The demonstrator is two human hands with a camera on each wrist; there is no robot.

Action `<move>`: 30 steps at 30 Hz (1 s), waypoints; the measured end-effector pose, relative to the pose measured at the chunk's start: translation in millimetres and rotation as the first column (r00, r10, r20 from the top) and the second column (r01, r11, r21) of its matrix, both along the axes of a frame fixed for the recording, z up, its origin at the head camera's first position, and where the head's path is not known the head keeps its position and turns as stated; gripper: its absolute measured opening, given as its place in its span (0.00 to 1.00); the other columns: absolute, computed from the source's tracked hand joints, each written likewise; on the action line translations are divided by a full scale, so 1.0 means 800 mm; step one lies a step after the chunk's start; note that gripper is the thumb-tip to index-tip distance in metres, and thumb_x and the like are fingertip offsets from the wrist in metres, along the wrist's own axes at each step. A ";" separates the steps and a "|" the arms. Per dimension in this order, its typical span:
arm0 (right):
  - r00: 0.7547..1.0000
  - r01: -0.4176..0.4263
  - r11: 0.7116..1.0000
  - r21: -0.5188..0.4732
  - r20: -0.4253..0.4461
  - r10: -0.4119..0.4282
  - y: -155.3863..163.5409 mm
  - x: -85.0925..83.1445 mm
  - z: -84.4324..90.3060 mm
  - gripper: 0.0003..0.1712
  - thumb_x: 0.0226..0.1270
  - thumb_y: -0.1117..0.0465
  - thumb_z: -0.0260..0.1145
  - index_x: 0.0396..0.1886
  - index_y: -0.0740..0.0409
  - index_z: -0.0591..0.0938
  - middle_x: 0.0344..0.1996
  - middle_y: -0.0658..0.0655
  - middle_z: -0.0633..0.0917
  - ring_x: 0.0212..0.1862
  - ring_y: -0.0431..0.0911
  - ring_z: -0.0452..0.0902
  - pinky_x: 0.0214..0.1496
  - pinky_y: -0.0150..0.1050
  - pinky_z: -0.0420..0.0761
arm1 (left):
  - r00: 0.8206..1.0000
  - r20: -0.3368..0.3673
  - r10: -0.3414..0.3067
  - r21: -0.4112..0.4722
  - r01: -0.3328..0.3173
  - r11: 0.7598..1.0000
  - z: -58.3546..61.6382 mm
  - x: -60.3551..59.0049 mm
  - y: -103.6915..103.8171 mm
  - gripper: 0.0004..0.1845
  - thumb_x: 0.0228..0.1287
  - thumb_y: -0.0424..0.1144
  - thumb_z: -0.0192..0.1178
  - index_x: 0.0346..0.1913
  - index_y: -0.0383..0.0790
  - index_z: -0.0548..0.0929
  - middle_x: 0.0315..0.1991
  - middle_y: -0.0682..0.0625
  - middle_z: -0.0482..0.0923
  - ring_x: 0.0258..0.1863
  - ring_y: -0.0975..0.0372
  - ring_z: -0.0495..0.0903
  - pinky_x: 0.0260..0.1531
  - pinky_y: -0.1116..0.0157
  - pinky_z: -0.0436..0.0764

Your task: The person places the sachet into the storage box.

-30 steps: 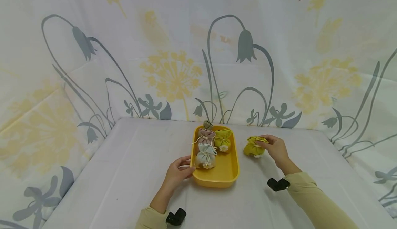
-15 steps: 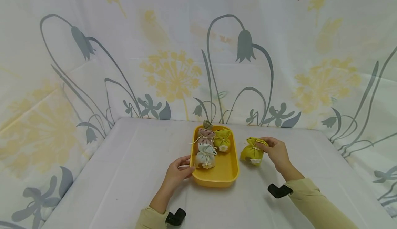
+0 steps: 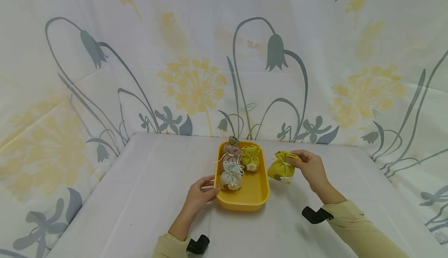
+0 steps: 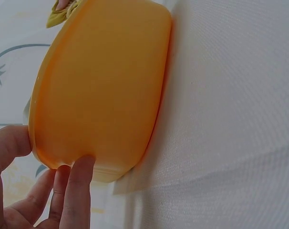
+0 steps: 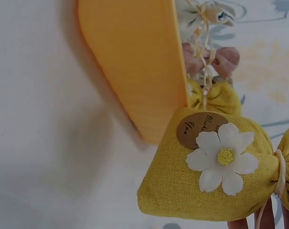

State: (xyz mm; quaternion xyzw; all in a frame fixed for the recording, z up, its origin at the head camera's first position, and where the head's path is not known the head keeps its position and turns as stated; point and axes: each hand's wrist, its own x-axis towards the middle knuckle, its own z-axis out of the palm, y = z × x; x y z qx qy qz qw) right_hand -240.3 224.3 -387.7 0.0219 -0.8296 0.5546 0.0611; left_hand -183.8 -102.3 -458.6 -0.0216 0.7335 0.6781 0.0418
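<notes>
My right hand (image 3: 311, 170) pinches the gathered neck of a yellow-green drawstring pouch (image 3: 281, 167) above the table, just right of a yellow plastic tray (image 3: 257, 196). Up close in the right wrist view, the pouch bears a white fabric flower (image 5: 225, 156) and a round brown tag (image 5: 194, 130). At the tray's left side, my left hand (image 3: 199, 194) holds its edge, thumb at the rim and fingers against the outer wall. Inside the tray sit a pale blue-white pouch (image 3: 231, 176), a pinkish pouch (image 3: 231, 154), another yellow-green pouch (image 3: 250, 157) and a grey-green one (image 3: 233, 140).
A white cloth covers the table (image 3: 147, 196). Behind it hangs a flower-printed curtain (image 3: 196, 25), with more of it along the sides. Black wrist cameras sit at both cuffs.
The right hand has lifted the yellow-green pouch off the table and brought it slightly left, close to the tray's right rim. The left hand and the tray stay put.
</notes>
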 end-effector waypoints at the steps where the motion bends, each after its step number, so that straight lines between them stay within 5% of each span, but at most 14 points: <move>1: 1.000 -0.004 1.000 0.003 -0.003 0.004 -0.002 0.000 0.003 0.21 0.60 0.58 0.67 0.46 0.70 0.79 0.37 0.51 0.84 0.37 0.35 0.76 0.41 0.27 0.78 | 1.000 -0.001 -0.001 0.000 0.001 1.000 0.000 0.000 0.000 0.28 0.58 0.36 0.64 0.60 0.31 0.71 0.49 0.39 0.74 0.44 0.53 0.79 0.39 0.62 0.82; 14: 0.995 -0.060 0.998 -0.031 -0.086 0.058 -0.023 -0.004 0.025 0.18 0.60 0.62 0.67 0.45 0.71 0.79 0.36 0.50 0.83 0.36 0.35 0.77 0.41 0.27 0.79 | 1.000 0.001 0.003 0.006 -0.003 1.000 -0.001 -0.004 0.001 0.27 0.57 0.34 0.64 0.60 0.31 0.72 0.49 0.40 0.74 0.44 0.53 0.79 0.38 0.62 0.82; 30: 0.987 -0.155 0.986 -0.060 -0.058 0.152 -0.066 -0.011 0.030 0.16 0.60 0.64 0.66 0.45 0.71 0.80 0.37 0.57 0.83 0.36 0.38 0.78 0.41 0.30 0.80 | 1.000 0.004 0.002 0.019 -0.002 1.000 0.003 0.002 0.000 0.28 0.57 0.33 0.64 0.60 0.29 0.71 0.49 0.39 0.74 0.43 0.54 0.79 0.38 0.62 0.83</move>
